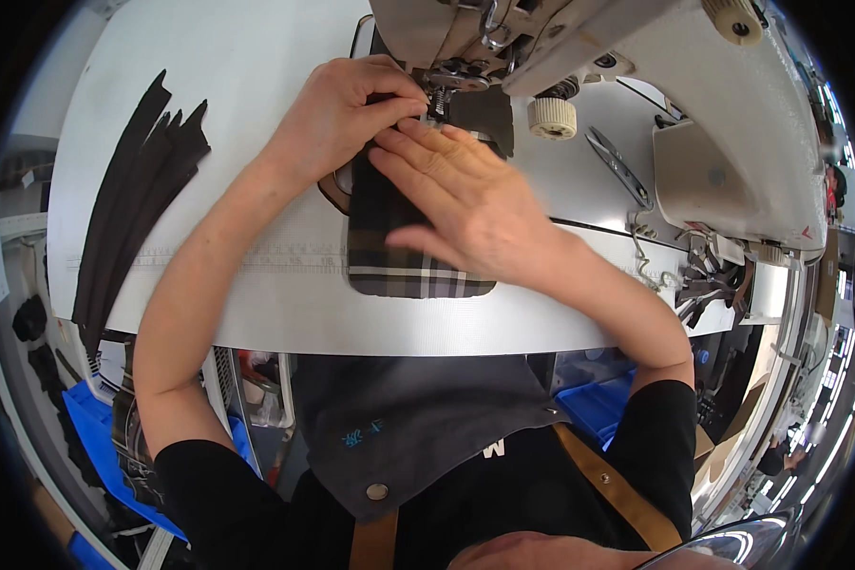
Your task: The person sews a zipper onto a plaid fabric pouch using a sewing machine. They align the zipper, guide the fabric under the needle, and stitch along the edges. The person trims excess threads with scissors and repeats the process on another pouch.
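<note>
A dark plaid fabric piece [420, 274] with rounded corners lies under the sewing machine [750, 123], by its presser foot [439, 101]. My left hand [351, 109] is closed in a pinch at the foot's left side; what is between the fingertips is too small to make out. My right hand [465, 195] lies palm down on the fabric, fingers stretched toward the foot and thumb apart, partly covering the piece. Its fingertips are just below my left fingers. Behind the left wrist, a framed edge [332, 195] shows beside the fabric.
Dark fabric strips [128, 209] lie on the white table [237, 57] at left. Scissors [617, 166] and a coiled cord [648, 247] are right of the machine head. More strips [708, 275] lie at the right edge. Blue bins [579, 408] sit below the table.
</note>
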A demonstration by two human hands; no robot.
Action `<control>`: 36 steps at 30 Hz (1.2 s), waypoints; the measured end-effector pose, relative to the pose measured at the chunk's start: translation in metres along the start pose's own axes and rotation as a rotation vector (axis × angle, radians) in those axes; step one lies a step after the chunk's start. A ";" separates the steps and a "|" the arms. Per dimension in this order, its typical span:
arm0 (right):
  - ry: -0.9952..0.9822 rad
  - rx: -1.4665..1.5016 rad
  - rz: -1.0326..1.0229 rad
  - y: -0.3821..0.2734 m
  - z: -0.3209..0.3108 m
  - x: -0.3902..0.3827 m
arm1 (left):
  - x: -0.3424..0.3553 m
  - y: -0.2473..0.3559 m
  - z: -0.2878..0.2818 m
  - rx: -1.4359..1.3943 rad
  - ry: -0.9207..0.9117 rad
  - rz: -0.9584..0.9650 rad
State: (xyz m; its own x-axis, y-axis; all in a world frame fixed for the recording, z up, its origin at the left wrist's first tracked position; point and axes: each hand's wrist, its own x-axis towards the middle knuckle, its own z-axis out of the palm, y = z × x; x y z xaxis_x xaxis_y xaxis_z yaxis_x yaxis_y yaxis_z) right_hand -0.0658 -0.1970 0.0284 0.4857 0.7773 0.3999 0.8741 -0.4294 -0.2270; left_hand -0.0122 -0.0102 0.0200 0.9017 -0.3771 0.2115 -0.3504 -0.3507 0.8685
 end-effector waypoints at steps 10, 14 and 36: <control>-0.070 0.016 0.055 -0.012 0.020 -0.005 | -0.001 0.002 0.002 -0.039 0.014 -0.010; -0.059 0.027 0.051 -0.011 0.021 -0.006 | -0.002 0.002 0.002 0.020 -0.001 -0.019; 0.100 -0.040 0.162 0.045 0.002 -0.019 | -0.014 -0.011 0.003 0.434 0.036 0.523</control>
State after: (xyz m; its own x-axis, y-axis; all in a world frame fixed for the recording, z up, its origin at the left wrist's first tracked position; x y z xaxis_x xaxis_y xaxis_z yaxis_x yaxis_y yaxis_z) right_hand -0.0354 -0.2304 0.0087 0.6165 0.6478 0.4476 0.7829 -0.5647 -0.2610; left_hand -0.0216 -0.0036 0.0057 0.5915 -0.5642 0.5760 -0.8055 -0.4451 0.3911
